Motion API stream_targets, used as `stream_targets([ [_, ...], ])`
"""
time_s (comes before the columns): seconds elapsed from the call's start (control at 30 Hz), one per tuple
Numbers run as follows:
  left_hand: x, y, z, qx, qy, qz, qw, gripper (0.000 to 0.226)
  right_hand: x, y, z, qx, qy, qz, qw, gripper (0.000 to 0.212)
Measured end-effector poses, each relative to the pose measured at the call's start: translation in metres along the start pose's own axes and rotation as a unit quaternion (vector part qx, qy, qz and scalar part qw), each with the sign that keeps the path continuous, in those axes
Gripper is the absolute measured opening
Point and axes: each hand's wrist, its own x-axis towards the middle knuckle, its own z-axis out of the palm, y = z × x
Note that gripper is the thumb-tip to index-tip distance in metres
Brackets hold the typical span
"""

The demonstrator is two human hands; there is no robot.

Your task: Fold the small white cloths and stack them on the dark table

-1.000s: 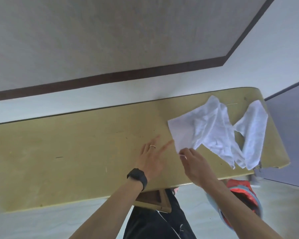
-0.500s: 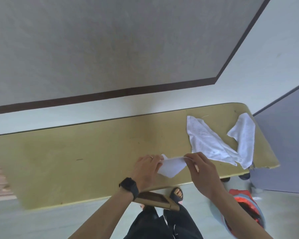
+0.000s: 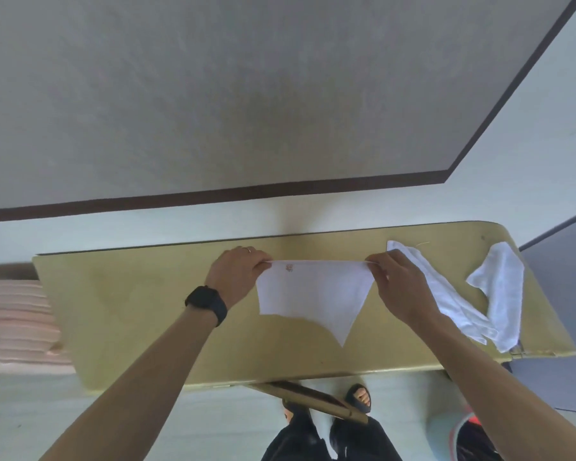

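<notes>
The left hand (image 3: 236, 277) and right hand (image 3: 399, 287) each pinch a top corner of one white cloth (image 3: 313, 294), stretched out over the middle of the desk (image 3: 130, 311). At three o'clock, two crumpled cloths (image 3: 499, 287) lie unfolded. No stack shows, so most of the task likely remains.

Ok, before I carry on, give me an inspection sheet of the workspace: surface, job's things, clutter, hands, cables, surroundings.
Surface: long yellowish table standing against a wall.
Job's things: white cloth held stretched out above the table, small red mark near its upper left corner; loose cloths lie unfolded at the table's right end; no folded stack seen.
Clutter: nothing seen.
Hands: left hand pinches the cloth's top left corner, right hand pinches the top right one; black watch on the left wrist.
Cables: nothing seen.
Surroundings: pink stacked material left of the table; red and teal bag on the floor at lower right.
</notes>
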Motion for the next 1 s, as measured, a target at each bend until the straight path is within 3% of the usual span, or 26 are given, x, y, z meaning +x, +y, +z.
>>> stream_targets([
  [0.23,0.047,-0.015,-0.031,0.036,0.169,0.042,0.984,0.012,0.069,-0.022,-0.007,-0.043,0.079,-0.042,0.995,0.017],
  [0.43,0.036,-0.031,0.005,0.066,0.168,0.063,0.982,0.011,0.057,-0.012,0.018,-0.065,0.034,-0.005,0.997,0.019],
  [0.67,-0.036,-0.045,0.113,0.038,0.047,0.036,0.998,0.014,-0.024,0.033,0.081,-0.087,-0.101,0.057,0.989,0.019],
  [0.73,-0.063,-0.043,0.140,0.030,0.001,0.036,0.999,0.003,-0.052,0.043,0.095,-0.085,-0.141,0.082,0.983,0.020],
  [0.93,-0.129,-0.035,0.190,0.037,-0.135,0.011,0.990,0.016,-0.120,0.057,0.112,-0.113,-0.251,0.134,0.952,0.024],
  [1.0,-0.141,-0.031,0.192,0.015,-0.170,-0.013,0.985,0.007,-0.133,0.058,0.115,-0.125,-0.280,0.137,0.942,0.024],
])
